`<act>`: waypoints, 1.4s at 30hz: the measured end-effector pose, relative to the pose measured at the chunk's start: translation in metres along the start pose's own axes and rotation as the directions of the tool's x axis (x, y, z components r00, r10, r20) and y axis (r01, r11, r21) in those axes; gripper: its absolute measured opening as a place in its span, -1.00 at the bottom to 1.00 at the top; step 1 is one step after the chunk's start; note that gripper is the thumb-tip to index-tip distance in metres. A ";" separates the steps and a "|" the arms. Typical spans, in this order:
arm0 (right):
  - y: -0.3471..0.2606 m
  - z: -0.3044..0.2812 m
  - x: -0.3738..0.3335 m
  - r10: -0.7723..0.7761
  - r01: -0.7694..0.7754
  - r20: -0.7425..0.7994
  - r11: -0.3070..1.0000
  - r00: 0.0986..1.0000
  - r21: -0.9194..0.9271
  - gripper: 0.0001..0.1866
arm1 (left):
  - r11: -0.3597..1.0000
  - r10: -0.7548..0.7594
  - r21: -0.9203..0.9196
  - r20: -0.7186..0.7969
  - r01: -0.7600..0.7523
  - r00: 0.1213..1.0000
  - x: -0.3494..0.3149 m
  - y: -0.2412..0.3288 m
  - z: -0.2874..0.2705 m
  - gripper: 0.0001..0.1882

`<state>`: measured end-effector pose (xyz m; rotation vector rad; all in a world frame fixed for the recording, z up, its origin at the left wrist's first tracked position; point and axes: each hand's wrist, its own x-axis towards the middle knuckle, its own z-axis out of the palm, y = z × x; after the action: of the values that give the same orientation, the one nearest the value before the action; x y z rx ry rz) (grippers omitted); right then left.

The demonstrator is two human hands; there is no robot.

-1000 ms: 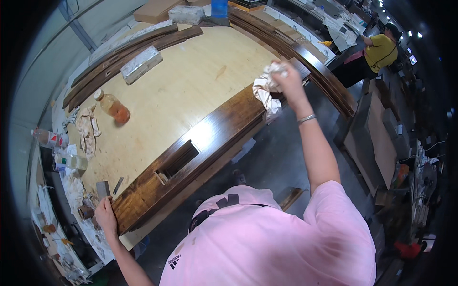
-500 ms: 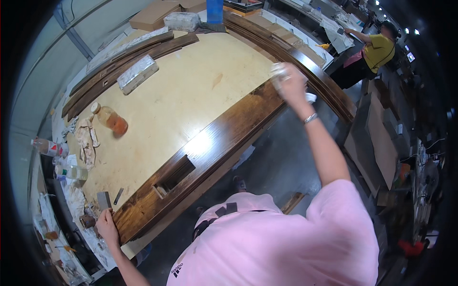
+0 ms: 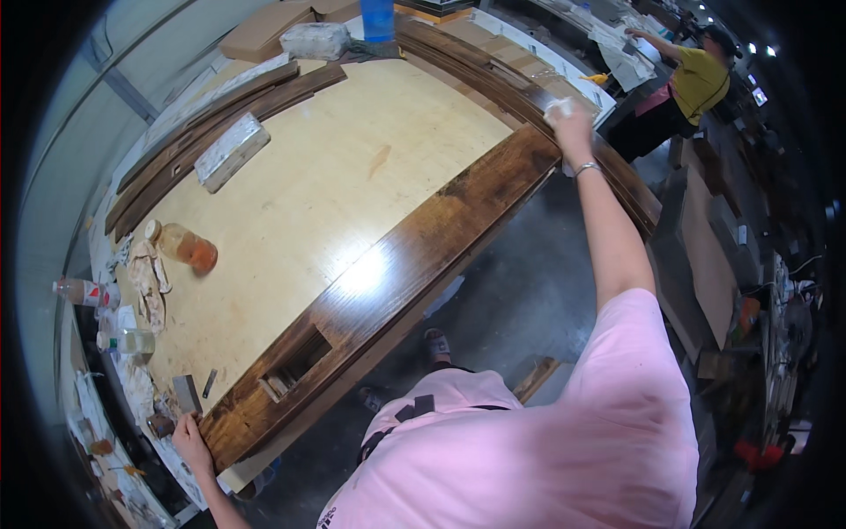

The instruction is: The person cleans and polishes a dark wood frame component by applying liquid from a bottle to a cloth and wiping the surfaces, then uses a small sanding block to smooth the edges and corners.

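Observation:
A long dark-brown wooden board [image 3: 397,238] with a shiny top and a rectangular cutout [image 3: 304,360] lies along the near edge of the worktable [image 3: 300,203]. At its left end, my left hand [image 3: 191,445] grips the board's end, fingers bent against it. My right hand [image 3: 575,132] is closed on a white cloth [image 3: 559,110] just off the board's far right end. That hand is slightly blurred, and part of the cloth is hidden by it. Close to my left hand lie a grey block [image 3: 186,393] and a small dark strip [image 3: 210,383].
A jar of orange liquid [image 3: 187,248], a stained rag [image 3: 148,278] and a wrapped block [image 3: 231,152] sit on the table. More brown boards [image 3: 220,137] lie at the left, others [image 3: 493,75] at the far right. A co-worker in a yellow top [image 3: 701,88] stands beyond.
My right hand has moved right with the cloth, from over the board's far end to beyond it. My left hand stays at the near end. The view has shifted slightly.

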<state>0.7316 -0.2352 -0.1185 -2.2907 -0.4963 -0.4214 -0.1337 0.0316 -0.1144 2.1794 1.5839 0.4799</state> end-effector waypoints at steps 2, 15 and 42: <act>-0.017 -0.010 0.013 0.247 -0.288 0.175 0.561 0.953 0.776 -0.73 | 0.999 -0.017 0.040 -0.003 0.017 1.000 0.000 0.000 0.001 -0.66; -0.135 -0.021 -0.177 -0.671 0.573 0.322 0.740 0.668 0.353 -0.59 | 0.997 -0.062 0.037 -0.026 0.063 0.998 0.000 -0.023 -0.002 -0.65; -0.168 -0.032 -0.266 -0.850 0.612 0.186 0.491 0.493 0.620 -0.65 | 0.997 -0.053 0.051 -0.050 0.056 0.997 0.000 -0.018 -0.002 -0.66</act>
<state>0.4162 -0.2091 -0.1127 -1.5224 -1.7264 -0.0901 -0.1490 0.0367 -0.1215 2.1721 1.6952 0.4836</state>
